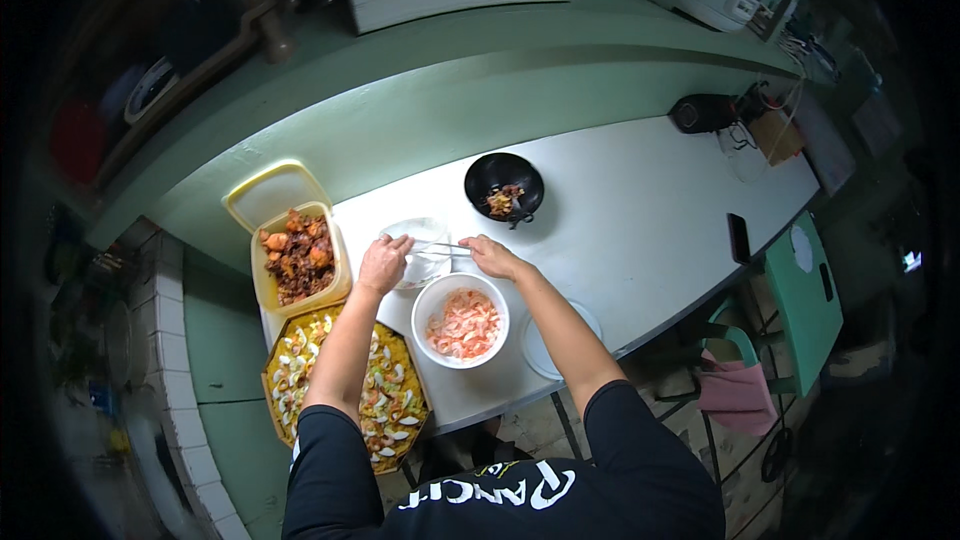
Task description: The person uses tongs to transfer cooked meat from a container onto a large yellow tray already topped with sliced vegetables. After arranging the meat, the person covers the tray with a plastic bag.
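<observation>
My left hand [387, 262] and my right hand [492, 256] are closed on the two ends of a thin silver utensil [440, 246]. Two slim parallel bars show between the hands, perhaps tongs; the exact kind is hard to make out. Below it is a whitish, see-through dish [420, 230], partly covered by my left hand. Just nearer to me stands a white bowl [418, 342] with pink peeled shrimp [466, 323] in it. Farther off sits a small black pan [484, 168] with some dark and yellowish food at its bottom.
At left, a yellow tub [262, 283] holds dark reddish cooked food, its lid [275, 192] leaning behind. An eight-sided tray [283, 420] of yellow rice with egg slices lies under my left arm. A round lid [540, 360], phone [738, 238] and green chair [808, 300] are right.
</observation>
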